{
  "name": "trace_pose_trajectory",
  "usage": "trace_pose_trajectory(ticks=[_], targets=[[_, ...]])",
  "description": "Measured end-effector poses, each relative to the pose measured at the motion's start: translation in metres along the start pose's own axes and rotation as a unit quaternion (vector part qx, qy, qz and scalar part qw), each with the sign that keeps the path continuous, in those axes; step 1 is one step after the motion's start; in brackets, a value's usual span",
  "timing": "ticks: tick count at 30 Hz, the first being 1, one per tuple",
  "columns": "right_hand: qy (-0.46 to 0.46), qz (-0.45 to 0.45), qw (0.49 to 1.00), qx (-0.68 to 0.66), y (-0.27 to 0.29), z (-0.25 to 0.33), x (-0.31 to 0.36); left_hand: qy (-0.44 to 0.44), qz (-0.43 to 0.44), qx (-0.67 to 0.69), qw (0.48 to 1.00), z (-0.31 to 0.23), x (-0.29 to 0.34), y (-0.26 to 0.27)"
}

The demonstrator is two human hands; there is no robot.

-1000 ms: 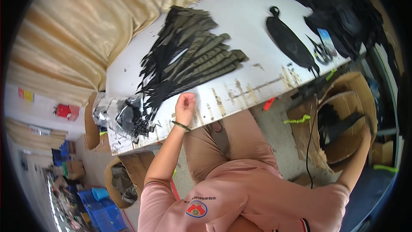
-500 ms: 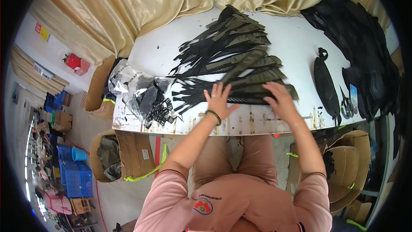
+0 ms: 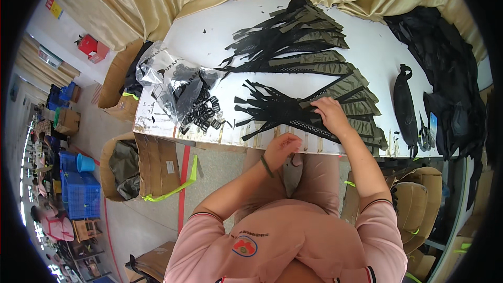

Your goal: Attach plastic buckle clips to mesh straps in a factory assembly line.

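My right hand (image 3: 331, 115) rests over the near bundle of black mesh and olive fabric straps (image 3: 357, 94), its fingers closed on one strap that lies slantwise across the others. My left hand (image 3: 282, 148) hovers at the table's front edge, just short of the bundle. Its fingers are loosely curled with a gap to the thumb, and nothing shows in them. The near bundle fans out to the right, its narrow black ends pointing left. Behind it lies a second fanned bundle of the same straps (image 3: 314, 36).
Left on the white table (image 3: 209, 21) are a clear plastic bag (image 3: 175, 76) and a heap of black buckles (image 3: 204, 112). To the right lie a long black pouch (image 3: 405, 107), scissors (image 3: 424, 132) and piled black fabric (image 3: 450, 68). Cardboard boxes (image 3: 157, 165) stand below the table.
My left hand has come off the straps and drawn back to the table edge. My right hand has closed on one strap. The near straps now lie apart from the far bundle.
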State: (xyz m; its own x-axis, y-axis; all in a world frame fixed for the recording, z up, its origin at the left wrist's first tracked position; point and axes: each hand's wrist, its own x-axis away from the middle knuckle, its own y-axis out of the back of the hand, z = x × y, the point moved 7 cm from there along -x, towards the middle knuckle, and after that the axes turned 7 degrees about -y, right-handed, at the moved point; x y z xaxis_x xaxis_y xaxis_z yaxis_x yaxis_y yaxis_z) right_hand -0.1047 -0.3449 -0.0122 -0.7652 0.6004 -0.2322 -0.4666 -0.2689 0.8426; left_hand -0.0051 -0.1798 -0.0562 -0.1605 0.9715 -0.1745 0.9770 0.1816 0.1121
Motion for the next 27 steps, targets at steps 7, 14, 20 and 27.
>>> trace_pose_trajectory(ticks=[7, 14, 20, 27], targets=[[0.080, 0.002, 0.995, 0.057, 0.014, 0.031, -0.015, 0.240, -0.127, 0.512, 0.815, 0.041, 0.015, 0.020], [0.098, -0.008, 0.990, 0.105, -0.007, 0.039, -0.020, 0.249, -0.138, 0.539, 0.793, 0.038, 0.015, 0.015], [0.221, -0.067, 0.964, 0.130, 0.046, 0.101, 0.006, 0.193, -0.208, 0.549, 0.786, 0.048, 0.021, 0.050], [0.172, 0.067, 0.964, 0.194, 0.012, 0.074, 0.094, 0.144, -0.319, 0.409, 0.843, 0.050, 0.051, 0.101]])
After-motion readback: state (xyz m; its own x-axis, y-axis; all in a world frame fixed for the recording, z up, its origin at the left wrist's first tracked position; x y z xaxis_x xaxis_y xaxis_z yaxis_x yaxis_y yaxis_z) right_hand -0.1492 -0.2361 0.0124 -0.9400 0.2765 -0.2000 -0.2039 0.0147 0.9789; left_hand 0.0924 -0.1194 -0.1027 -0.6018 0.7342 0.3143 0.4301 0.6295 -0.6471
